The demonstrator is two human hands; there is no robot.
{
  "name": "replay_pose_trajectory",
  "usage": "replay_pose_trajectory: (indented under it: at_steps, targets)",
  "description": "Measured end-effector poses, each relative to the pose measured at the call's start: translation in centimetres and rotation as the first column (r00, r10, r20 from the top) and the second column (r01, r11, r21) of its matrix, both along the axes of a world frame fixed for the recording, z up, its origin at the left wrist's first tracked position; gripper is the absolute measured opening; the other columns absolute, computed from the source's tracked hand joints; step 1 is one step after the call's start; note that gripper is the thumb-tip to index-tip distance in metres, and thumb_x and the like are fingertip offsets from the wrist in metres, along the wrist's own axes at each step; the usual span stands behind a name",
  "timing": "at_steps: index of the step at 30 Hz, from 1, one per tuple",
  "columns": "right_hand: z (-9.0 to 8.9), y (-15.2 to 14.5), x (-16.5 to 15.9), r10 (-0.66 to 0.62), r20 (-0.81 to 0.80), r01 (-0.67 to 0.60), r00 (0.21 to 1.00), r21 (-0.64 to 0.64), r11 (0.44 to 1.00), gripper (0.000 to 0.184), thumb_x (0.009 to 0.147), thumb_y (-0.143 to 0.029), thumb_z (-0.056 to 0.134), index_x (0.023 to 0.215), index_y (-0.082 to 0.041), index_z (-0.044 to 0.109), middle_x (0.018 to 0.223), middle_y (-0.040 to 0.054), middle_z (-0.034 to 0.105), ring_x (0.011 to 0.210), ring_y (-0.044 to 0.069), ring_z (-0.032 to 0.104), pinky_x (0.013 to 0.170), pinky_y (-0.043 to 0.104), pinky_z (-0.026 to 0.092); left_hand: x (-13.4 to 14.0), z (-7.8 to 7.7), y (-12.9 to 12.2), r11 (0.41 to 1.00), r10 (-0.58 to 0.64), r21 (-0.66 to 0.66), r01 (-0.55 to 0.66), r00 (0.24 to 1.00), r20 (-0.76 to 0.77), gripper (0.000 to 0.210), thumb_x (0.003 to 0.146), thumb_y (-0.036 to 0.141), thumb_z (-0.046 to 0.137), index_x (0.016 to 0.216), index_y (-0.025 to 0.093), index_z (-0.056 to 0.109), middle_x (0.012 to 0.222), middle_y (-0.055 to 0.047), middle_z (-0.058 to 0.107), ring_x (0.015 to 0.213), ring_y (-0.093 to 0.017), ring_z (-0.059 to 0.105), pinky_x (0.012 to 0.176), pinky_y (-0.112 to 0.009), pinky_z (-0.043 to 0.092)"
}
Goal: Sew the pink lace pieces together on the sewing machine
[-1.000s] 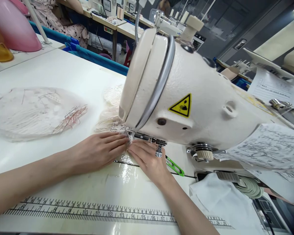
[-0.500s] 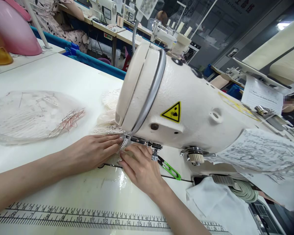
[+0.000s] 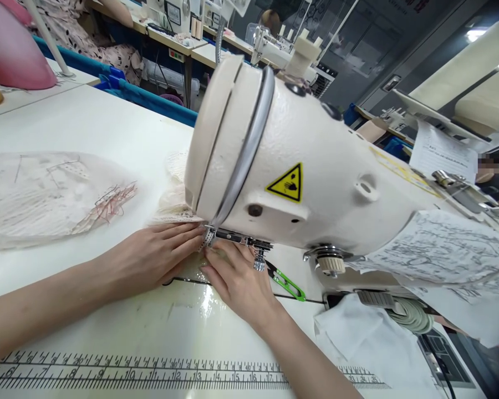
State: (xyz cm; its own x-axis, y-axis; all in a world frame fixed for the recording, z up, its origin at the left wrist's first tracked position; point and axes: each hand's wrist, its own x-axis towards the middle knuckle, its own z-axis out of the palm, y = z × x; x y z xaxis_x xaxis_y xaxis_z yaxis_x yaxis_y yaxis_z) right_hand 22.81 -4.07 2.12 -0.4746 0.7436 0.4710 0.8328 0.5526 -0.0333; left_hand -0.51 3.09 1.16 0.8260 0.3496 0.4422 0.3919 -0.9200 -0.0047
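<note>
Both of my hands rest at the needle end of a cream sewing machine [image 3: 237,144]. My left hand [image 3: 162,249] lies flat on the fabric with its fingers stretched toward the presser foot. To the right of the foot, my right hand [image 3: 237,277] presses down with bent fingers, thumb a little apart from the index finger. A short piece of white lace trim [image 3: 208,237] shows between my fingertips; the rest is hidden by the machine head and my hands. Beyond my left hand, pale lace fabric [image 3: 172,199] lies bunched behind the needle area.
Green thread snips [image 3: 289,285] lie right of my right hand. A clear bag [image 3: 45,199] with lace and thread scraps sits at left. A printed ruler [image 3: 149,374] runs along the front edge. White cloth [image 3: 366,338] lies at lower right. Another person's patterned clothing [image 3: 103,50] shows at upper left.
The view has shifted slightly, so the machine sits further left and higher in the picture. Less of the lace trim shows between my hands, which keep nearly the same pose.
</note>
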Motion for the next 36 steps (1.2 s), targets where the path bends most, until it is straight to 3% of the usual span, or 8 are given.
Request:
replay_pose_trajectory:
  at_steps: [7, 18, 27, 36]
  targets:
    - [0.0, -0.2, 0.1, -0.066, 0.081, 0.063, 0.995, 0.039, 0.997, 0.024, 0.107, -0.038, 0.06, 0.119, -0.021, 0.073, 0.12, 0.0056, 0.077, 0.085, 0.019, 0.069, 0.073, 0.035, 0.048, 0.1, 0.1, -0.1, 0.998, 0.016, -0.053, -0.016, 1.0, -0.002, 0.043, 0.105, 0.022, 0.044, 0.142, 0.014, 0.064, 0.146, -0.012, 0.064, 0.132, -0.028, 0.065, 0.115, -0.041, 0.052]
    - [-1.0, -0.2, 0.2, -0.149, 0.101, 0.14, 0.984, 0.092, 0.986, 0.028, 0.105, -0.042, 0.064, 0.125, -0.025, 0.072, 0.121, 0.0072, 0.077, 0.083, 0.022, 0.07, 0.087, 0.04, 0.052, -0.2, -0.7, -0.3, 0.999, 0.043, -0.021, -0.043, 0.998, -0.039, 0.047, 0.107, 0.026, 0.037, 0.143, 0.015, 0.065, 0.134, -0.012, 0.072, 0.136, -0.029, 0.062, 0.116, -0.044, 0.052]
    - [-0.5, 0.3, 0.2, -0.153, 0.101, 0.14, 0.983, 0.127, 0.982, 0.027, 0.109, -0.038, 0.056, 0.121, -0.022, 0.074, 0.096, 0.0055, 0.078, 0.077, 0.019, 0.068, 0.07, 0.034, 0.05, 0.2, 0.0, -0.2, 0.999, 0.038, 0.014, -0.037, 0.995, -0.096, 0.047, 0.109, 0.027, 0.036, 0.142, 0.012, 0.065, 0.136, -0.015, 0.07, 0.135, -0.032, 0.062, 0.114, -0.046, 0.053]
    - [-0.1, 0.5, 0.0, -0.191, 0.137, 0.18, 0.972, 0.088, 0.98, 0.03, 0.111, -0.038, 0.052, 0.113, -0.022, 0.077, 0.083, 0.0025, 0.074, 0.073, 0.018, 0.068, 0.064, 0.031, 0.046, 0.7, 0.3, -0.1, 0.994, 0.058, 0.097, -0.05, 0.995, -0.087, 0.052, 0.111, 0.027, 0.026, 0.136, 0.007, 0.067, 0.133, -0.02, 0.071, 0.13, -0.035, 0.065, 0.108, -0.049, 0.056]
